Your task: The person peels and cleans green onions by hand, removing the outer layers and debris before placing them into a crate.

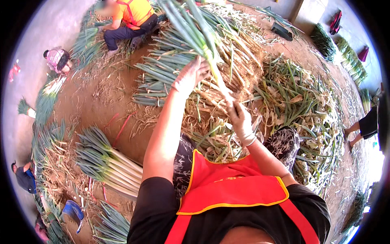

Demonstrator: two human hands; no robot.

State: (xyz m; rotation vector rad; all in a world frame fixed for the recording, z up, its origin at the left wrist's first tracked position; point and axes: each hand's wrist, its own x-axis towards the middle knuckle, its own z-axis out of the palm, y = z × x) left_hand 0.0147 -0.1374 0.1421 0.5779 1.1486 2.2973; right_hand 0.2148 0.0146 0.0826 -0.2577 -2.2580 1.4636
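One long green onion [217,75] slants across in front of me, its green leaves pointing up and away and its pale root end toward me. My right hand [239,120], in a light glove, is closed round the stalk near the root end. Higher up, where white turns to green, my gloved left hand [192,76] has its fingers closed against the stalk, partly hidden by it. Beyond and beneath lies a big pile of untrimmed green onions [239,61] with brown roots. Stripped leaves and peelings [300,97] are heaped to the right.
At left lies a bundle of cleaned green onions [109,162], with red ties [123,128] on the dirt floor nearby. A blue object [73,213] sits at lower left. A crouching person in orange [136,18] and other people are farther off. A dark box [281,31] stands at the back.
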